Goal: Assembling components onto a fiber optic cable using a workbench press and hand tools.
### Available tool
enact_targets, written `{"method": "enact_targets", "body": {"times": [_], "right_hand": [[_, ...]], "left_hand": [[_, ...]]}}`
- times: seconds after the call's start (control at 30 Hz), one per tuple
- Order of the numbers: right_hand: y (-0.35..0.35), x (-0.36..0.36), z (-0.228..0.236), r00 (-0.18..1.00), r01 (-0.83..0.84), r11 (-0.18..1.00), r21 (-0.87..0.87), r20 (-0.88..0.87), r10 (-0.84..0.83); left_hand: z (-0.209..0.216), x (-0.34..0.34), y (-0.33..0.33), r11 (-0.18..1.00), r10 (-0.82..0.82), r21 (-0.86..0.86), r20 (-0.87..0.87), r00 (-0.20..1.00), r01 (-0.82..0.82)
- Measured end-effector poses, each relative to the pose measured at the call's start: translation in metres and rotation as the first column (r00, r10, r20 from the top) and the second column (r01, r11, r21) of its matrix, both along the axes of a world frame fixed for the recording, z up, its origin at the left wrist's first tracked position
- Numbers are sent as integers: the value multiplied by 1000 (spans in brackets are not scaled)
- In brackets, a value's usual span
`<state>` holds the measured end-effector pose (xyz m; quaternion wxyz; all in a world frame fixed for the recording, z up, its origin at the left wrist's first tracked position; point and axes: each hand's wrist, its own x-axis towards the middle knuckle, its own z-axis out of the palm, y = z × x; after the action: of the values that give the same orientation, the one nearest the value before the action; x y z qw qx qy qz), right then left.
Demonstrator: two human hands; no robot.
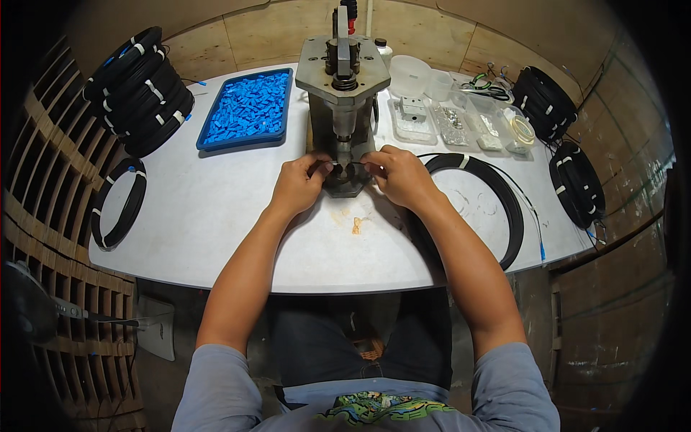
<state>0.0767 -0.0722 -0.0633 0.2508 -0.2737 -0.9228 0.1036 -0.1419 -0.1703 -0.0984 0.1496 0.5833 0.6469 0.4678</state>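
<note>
A metal bench press (342, 86) stands at the table's middle, its ram (344, 129) coming down over a small die at the base. My left hand (299, 184) is at the die's left side, thumb and fingers pinched together; what they hold is too small to make out. On the other side my right hand (404, 178) pinches a thin black cable (358, 164) at the die. A large black cable coil (512, 209) bound with white tape lies by my right forearm, which partly covers it. One cable end from it carries a blue connector (543, 252).
A blue tray (286, 129) of small blue plastic pieces sits left of the press. Coil stacks (144, 93) (543, 104) stand at both sides, with a single coil (119, 201) at far left. Clear containers (410, 75) and small-part boxes (453, 128) are at back right.
</note>
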Motion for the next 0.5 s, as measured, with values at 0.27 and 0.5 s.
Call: {"method": "enact_targets", "body": {"times": [0.27, 0.5], "right_hand": [[0, 1, 0, 1000, -3, 1000, -15, -8, 3], [0, 0, -1, 1000, -5, 1000, -2, -5, 5]], "left_hand": [[-2, -1, 1, 1000, 3, -4, -11, 1000, -3], [0, 1, -1, 1000, -6, 5, 12, 1000, 5]]}}
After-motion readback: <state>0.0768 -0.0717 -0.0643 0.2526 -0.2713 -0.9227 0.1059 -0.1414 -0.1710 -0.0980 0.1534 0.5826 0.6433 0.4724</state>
